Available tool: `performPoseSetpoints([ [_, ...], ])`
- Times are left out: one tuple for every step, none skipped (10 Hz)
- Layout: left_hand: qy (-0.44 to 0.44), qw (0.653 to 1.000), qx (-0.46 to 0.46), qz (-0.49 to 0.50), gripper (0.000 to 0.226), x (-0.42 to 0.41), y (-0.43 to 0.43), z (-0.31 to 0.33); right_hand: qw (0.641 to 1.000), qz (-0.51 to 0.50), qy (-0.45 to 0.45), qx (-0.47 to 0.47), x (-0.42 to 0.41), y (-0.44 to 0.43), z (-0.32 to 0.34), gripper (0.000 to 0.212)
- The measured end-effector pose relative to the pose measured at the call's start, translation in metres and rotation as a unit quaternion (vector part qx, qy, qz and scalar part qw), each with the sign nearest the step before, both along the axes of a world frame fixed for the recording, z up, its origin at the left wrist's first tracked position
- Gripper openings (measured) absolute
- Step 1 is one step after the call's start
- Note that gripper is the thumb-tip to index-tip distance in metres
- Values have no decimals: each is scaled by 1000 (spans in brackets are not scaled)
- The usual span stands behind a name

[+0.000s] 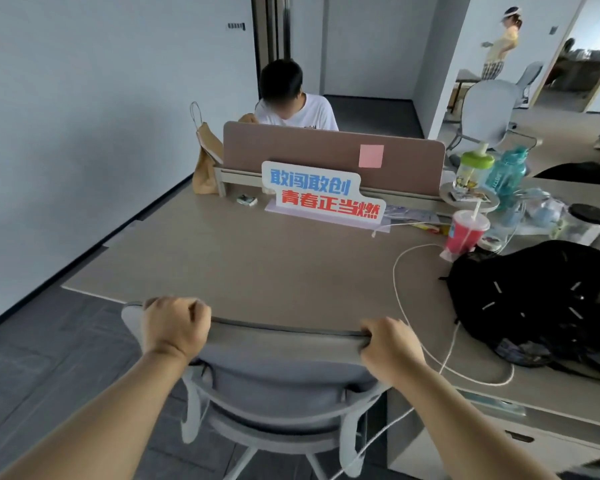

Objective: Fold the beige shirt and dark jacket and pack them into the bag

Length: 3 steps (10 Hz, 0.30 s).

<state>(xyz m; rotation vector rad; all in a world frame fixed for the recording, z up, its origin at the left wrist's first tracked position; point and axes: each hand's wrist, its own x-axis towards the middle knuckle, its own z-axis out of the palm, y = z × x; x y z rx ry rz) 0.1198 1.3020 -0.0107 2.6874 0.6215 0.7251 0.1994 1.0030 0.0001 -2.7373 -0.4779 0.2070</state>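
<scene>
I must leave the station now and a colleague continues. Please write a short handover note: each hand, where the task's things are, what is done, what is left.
Left hand: grips the top edge of the grey chair backrest.
Right hand: grips the same edge, further right.
Black backpack: lies on the desk, right side, beside a white cable.
Beige shirt and dark jacket: not clearly in view.
Done: nothing folded or packed that can be seen.
Left: find both garments, fold them, pack them into the backpack.
</scene>
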Motion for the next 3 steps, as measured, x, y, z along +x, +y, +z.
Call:
performPoseSetpoints([
  [-6, 1000, 4, 5, 46, 6, 3, -5, 1000, -2, 10, 10, 11, 2, 1, 23],
  [-8, 999, 45, -3, 45, 0, 2, -12, 1000, -7, 14, -1, 14, 8, 5, 23],
  [72, 997, 12, -25, 47, 0, 0, -6, 998, -47, 27, -19, 7, 11, 8, 20],
])
